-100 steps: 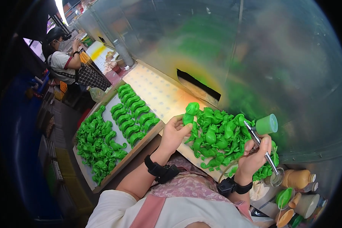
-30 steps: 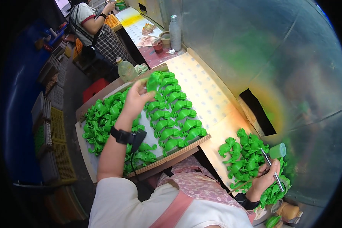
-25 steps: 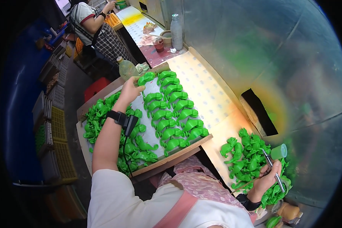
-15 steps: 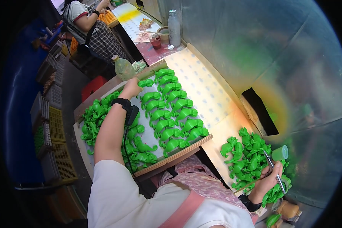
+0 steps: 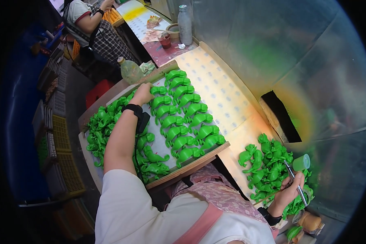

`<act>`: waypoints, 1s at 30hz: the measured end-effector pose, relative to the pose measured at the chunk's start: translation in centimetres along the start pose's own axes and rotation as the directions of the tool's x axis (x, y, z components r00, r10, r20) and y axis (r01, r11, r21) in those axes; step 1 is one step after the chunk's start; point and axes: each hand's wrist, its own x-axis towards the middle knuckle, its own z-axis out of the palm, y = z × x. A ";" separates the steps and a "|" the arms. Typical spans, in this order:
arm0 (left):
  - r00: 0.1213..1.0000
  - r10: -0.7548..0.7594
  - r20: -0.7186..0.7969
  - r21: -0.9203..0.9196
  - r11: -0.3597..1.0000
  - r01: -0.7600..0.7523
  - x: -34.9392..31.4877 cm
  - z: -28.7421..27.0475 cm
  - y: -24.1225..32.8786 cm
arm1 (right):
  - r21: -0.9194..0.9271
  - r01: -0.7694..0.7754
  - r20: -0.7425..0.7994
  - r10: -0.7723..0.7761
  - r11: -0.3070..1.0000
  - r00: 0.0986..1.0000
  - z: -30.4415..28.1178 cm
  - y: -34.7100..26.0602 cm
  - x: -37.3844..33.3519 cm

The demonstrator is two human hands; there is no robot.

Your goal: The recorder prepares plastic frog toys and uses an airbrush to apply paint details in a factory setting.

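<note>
My left hand (image 5: 143, 94) is at the far end of the tray (image 5: 191, 159), fingers pinched at the near-left end of a green plastic chameleon-like figure (image 5: 158, 90). That figure lies at the head of the left of two neat rows. A jumbled heap of the same figures (image 5: 103, 122) fills the tray's left side, partly behind my forearm. My right hand (image 5: 288, 192) grips a silver airbrush (image 5: 295, 182) with a green-stained paint cup (image 5: 301, 162) beside its front. Under and around this hand lies another pile of green figures (image 5: 268, 162).
Spotted paper (image 5: 209, 83) covers the bench beside the tray. A metal booth wall (image 5: 313, 53) with a dark opening (image 5: 281, 118) rises at the right. Beyond the tray stand a clear bottle (image 5: 130, 71), a grey bottle (image 5: 185, 26) and a red cup (image 5: 164, 40). Another person (image 5: 105, 36) works at the far left.
The figure at my left fingers has come down toward the row and lines up with it. My right hand keeps the airbrush in nearly the same place.
</note>
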 end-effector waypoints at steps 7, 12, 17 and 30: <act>0.986 0.013 0.164 -0.079 0.997 -0.001 -0.4 -1.0 0.0 | 0.020 0.012 0.005 -0.012 1.000 1.000 0.1 -0.1 0.0; 0.982 0.063 0.180 -0.092 0.995 -0.047 -1.2 -1.2 0.3 | 0.008 0.004 0.017 -0.004 1.000 1.000 0.1 -0.1 -0.1; 0.988 0.044 0.145 -0.087 0.996 -0.031 -1.8 -1.0 0.6 | 0.016 0.006 0.053 -0.007 1.000 0.999 0.1 0.2 -0.1; 0.991 -0.015 -0.131 0.004 1.000 0.015 -4.1 -5.1 0.8 | 0.066 0.000 0.107 -0.007 0.998 0.994 0.5 0.7 -0.1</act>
